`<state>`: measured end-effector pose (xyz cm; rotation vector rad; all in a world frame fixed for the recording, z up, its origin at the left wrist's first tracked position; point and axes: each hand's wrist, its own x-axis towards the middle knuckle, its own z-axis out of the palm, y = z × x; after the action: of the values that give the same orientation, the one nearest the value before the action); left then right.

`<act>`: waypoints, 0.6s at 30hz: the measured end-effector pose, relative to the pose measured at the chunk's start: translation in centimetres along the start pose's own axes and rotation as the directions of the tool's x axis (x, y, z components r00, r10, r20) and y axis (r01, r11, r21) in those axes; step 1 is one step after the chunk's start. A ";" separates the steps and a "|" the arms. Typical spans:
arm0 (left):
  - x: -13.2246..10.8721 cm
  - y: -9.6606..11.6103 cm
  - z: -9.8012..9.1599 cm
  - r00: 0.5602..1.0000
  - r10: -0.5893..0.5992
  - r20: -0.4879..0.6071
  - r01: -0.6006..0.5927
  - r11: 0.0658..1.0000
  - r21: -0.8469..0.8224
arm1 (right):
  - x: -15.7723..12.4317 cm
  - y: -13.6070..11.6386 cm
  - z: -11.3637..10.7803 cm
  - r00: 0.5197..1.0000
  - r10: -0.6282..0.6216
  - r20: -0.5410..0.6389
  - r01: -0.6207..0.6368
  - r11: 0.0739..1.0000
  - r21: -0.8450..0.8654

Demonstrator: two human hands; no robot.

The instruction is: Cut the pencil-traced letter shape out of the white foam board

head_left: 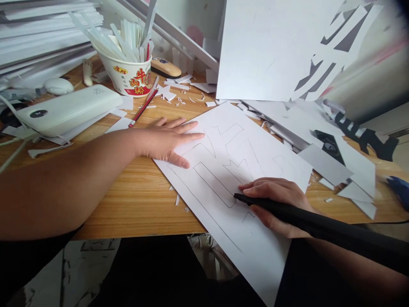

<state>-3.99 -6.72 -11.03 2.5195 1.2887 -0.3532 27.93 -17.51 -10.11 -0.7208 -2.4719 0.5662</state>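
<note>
A white board [220,238] with pencilled outlines of letter-like shapes lies slantwise on the wooden table, its near corner jutting past the front edge. My left hand [169,140] rests flat on the board's left edge, fingers spread, holding nothing. In my right hand [277,204] is a long, slim black tool [306,221]; its narrow tip touches or hovers just over the lower end of a long drawn bar. Whether a blade sits at the tip, I cannot make out. The fingers of that hand close round the tool's front part, low over the board.
A paper tub [124,74] full of translucent sticks stands at the back left, near a red pencil [143,106] and a white power bank [68,108]. Paper stacks [47,34] rise behind. A cut-out white sheet [255,51] stands upright; offcuts [326,164] lie at right.
</note>
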 end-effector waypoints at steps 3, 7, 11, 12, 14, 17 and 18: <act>0.0 0.0 0.0 1.000 -0.001 0.005 0.001 1.000 -0.007 | 0.0 -0.1 -0.2 1.000 -0.003 0.010 0.003 1.000 0.003; 0.0 0.2 -0.2 1.000 -0.007 0.017 0.007 1.000 -0.005 | -0.1 0.0 -0.1 1.000 0.000 0.008 0.000 1.000 0.005; -0.1 0.4 -0.4 1.000 -0.011 0.026 0.011 1.000 -0.006 | -0.5 0.2 0.3 0.999 0.034 -0.031 -0.033 0.998 0.046; -0.1 0.4 -0.4 1.000 -0.012 0.026 0.012 1.000 -0.009 | -0.6 0.2 0.4 0.998 0.049 -0.049 -0.046 0.997 0.066; -0.1 0.3 -0.3 1.000 -0.006 0.017 0.006 1.000 -0.018 | -1.0 0.0 0.2 0.993 0.094 -0.076 -0.085 0.990 0.112; -0.2 0.1 -0.2 1.000 0.014 -0.011 -0.014 0.999 -0.032 | -1.2 -0.1 -0.5 0.958 0.204 -0.203 -0.144 0.950 0.276; -0.2 0.1 -0.2 1.000 0.019 -0.018 -0.020 0.999 -0.034 | -1.0 -0.1 -0.8 0.928 0.254 -0.272 -0.144 0.919 0.366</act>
<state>-4.03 -6.91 -10.78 2.5101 1.2644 -0.3030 29.06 -17.99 -9.78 -0.8547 -1.9503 0.8589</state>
